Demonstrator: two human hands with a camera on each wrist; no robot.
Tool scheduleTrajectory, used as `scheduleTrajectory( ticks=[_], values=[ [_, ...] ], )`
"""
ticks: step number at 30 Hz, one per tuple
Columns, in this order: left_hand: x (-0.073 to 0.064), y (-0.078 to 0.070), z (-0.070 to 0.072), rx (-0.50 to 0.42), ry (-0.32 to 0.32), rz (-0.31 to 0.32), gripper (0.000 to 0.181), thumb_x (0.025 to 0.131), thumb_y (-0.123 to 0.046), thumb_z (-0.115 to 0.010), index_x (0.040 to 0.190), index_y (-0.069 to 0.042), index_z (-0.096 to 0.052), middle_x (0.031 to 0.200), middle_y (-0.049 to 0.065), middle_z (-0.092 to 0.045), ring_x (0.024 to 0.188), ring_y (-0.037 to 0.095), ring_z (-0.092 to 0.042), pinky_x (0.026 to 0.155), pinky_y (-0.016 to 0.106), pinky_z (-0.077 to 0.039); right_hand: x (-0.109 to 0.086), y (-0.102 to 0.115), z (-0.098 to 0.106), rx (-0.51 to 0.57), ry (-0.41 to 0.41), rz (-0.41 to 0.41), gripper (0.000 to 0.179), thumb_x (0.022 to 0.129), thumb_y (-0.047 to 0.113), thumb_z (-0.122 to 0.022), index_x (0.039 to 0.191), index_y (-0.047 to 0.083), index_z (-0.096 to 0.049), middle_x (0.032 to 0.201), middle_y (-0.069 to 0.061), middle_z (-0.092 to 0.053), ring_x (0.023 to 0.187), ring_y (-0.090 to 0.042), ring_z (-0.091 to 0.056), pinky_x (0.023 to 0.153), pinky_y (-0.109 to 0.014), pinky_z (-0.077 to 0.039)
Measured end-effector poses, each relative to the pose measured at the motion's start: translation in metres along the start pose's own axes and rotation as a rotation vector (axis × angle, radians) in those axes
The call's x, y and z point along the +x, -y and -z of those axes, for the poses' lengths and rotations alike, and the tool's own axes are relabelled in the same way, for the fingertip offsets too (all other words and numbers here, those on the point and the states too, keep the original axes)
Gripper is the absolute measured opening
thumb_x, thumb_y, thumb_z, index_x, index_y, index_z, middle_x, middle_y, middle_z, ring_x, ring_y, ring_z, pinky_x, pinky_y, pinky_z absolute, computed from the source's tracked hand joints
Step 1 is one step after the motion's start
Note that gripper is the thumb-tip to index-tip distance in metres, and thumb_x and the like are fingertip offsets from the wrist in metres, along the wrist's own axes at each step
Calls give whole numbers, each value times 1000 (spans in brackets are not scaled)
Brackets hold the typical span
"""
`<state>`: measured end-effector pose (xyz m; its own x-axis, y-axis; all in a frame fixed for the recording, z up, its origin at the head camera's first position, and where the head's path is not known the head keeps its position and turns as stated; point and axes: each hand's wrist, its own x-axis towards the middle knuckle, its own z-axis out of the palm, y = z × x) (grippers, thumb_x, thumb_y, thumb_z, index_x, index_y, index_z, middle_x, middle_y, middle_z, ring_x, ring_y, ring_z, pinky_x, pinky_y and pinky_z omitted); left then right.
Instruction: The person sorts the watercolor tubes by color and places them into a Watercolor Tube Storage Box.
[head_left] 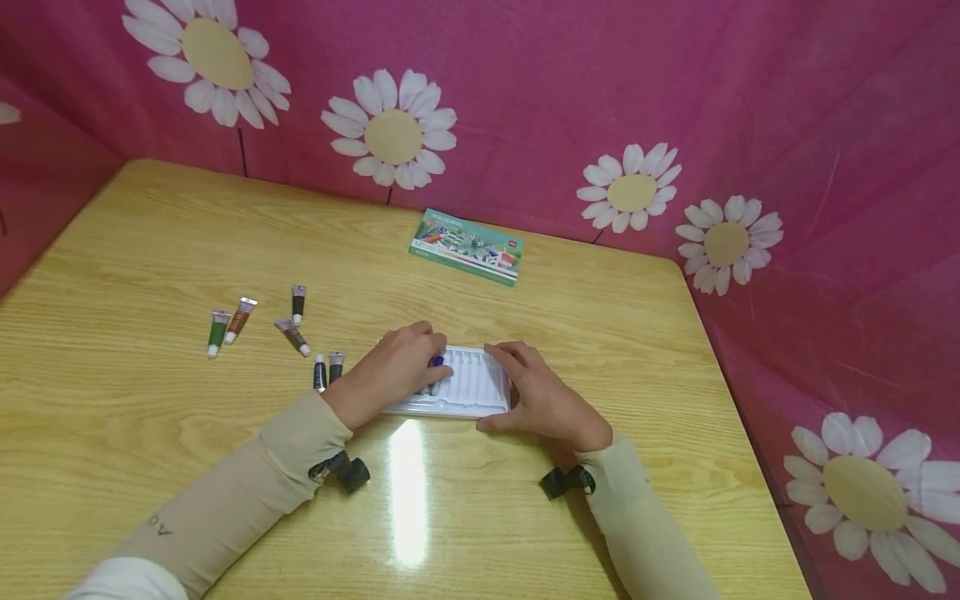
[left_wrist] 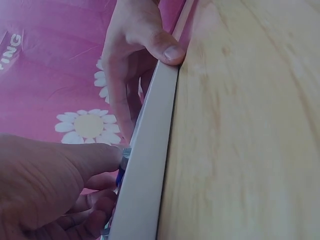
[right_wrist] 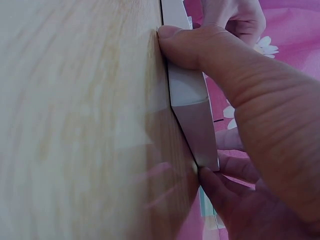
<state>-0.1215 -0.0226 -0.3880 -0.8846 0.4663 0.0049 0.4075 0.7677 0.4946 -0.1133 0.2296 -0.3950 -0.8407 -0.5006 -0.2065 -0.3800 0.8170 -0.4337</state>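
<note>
A white plastic tray [head_left: 480, 379] with narrow slots lies on the table in front of me. My left hand [head_left: 405, 358] reaches over its left part and pinches a small paint tube [head_left: 438, 362] with a blue-violet part showing, low over the slots. Much of that tube and the tray's left side is hidden by the hand. At the tray's right end, my right hand [head_left: 543, 400] grips it, thumb at the near edge and fingers at the far corner. The right wrist view shows this thumb [right_wrist: 182, 47] against the tray's side wall.
Left of the tray lie several loose paint tubes, among them a green tube [head_left: 217, 335], an orange-brown tube [head_left: 240, 321], a black tube [head_left: 298, 305] and a dark blue tube [head_left: 320, 373]. A teal paint box [head_left: 467, 247] lies near the table's back edge, before a pink flowered curtain [head_left: 517, 100].
</note>
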Motion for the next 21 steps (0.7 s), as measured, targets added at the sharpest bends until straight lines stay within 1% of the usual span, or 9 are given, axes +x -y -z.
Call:
scheduleTrajectory(
  ticks=[6, 10, 15, 21],
  values=[
    [0, 0, -1, 17, -6, -8, 29, 96, -31, -74, 108, -4, -75, 99, 8, -67, 78, 16, -58, 71, 28, -51, 0, 1, 1, 3, 4, -3, 108, 74, 52, -90, 161, 20, -35, 161, -2, -36, 141, -24, -42, 119, -45, -44],
    [0, 0, -1, 23, -12, -19, 28, 97, -30, -74, 106, -4, -78, 97, 9, -66, 76, 15, -57, 69, 27, -49, 0, 1, 1, 10, 6, -7, 108, 74, 51, -90, 161, 21, -35, 161, -2, -36, 140, -24, -42, 119, -45, -44],
    [-1, 1, -1, 21, -12, -18, 27, 97, -29, -73, 106, -4, -79, 95, 8, -65, 76, 15, -55, 67, 26, -46, 0, 1, 0, 10, 7, -7, 108, 74, 51, -90, 161, 21, -35, 161, -2, -36, 140, -23, -42, 118, -44, -45],
    [-2, 1, -1, 17, -17, -22, 27, 97, -29, -74, 106, -4, -78, 95, 8, -65, 76, 15, -55, 67, 26, -46, 0, 0, 0, 0, 1, 2, 108, 74, 51, -91, 161, 20, -35, 160, -2, -38, 139, -23, -43, 118, -44, -45]
  ],
)
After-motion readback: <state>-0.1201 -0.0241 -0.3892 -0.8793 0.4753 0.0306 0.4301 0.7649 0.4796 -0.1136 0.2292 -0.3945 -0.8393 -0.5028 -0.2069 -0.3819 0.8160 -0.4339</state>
